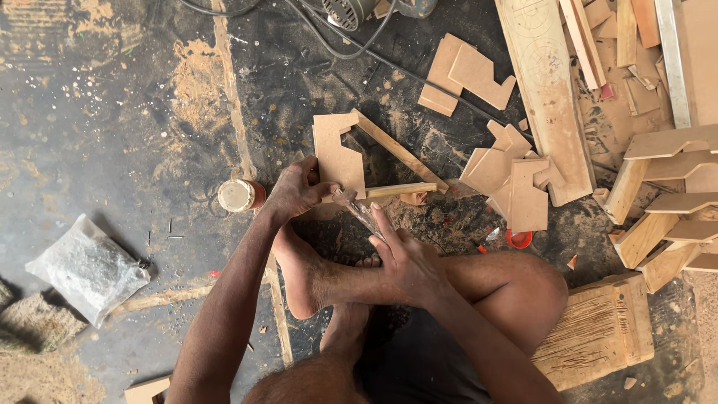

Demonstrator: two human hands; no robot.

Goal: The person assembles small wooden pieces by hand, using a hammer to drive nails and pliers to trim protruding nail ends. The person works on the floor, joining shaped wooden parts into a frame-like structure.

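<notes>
motor (350, 10) cut off at top edge, clear tool (357, 209) blurred

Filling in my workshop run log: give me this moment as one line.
left hand: holds notched board cutout on floor | right hand: presses thin tool at its lower edge | wood strip: beside
</notes>
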